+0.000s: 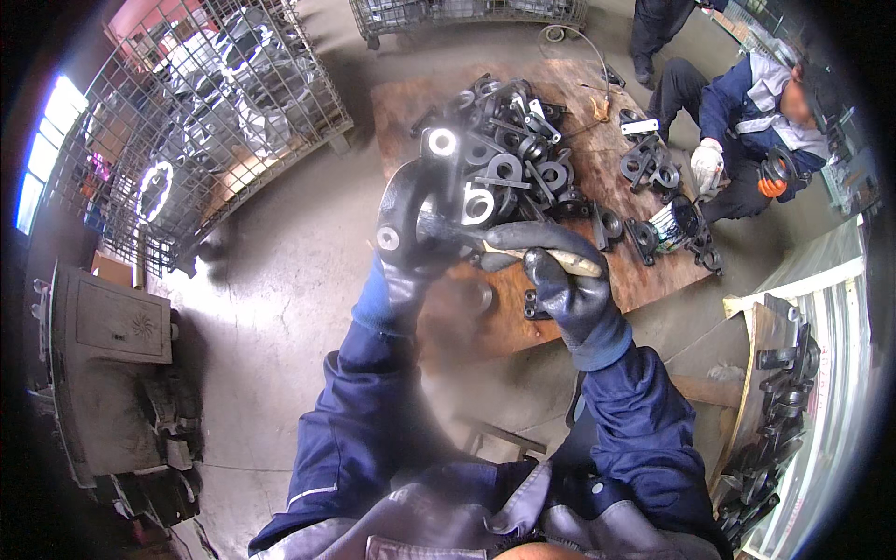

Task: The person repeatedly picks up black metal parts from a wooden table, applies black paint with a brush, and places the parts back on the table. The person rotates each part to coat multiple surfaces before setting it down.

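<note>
My left hand [407,276], in a dark coated glove, is closed around a black metal bracket [437,173] with a curved body and light-rimmed bolt holes, held up in front of me. My right hand [581,297], gloved alike, grips a slim hand tool by its pale handle [565,258]. The tool's front end reaches left to the bracket; its tip is hard to make out, so I cannot tell its exact kind. Beyond both hands lies a heap of similar black brackets [509,168] on a brown wooden board [644,271].
A wire cage [271,177] of grey wrapped parts stands at left, another cage [467,14] at the back. A grey metal cabinet [117,322] is at lower left. A co-worker [737,121] sits at right, holding a black ring part. More black parts [775,411] lie at lower right.
</note>
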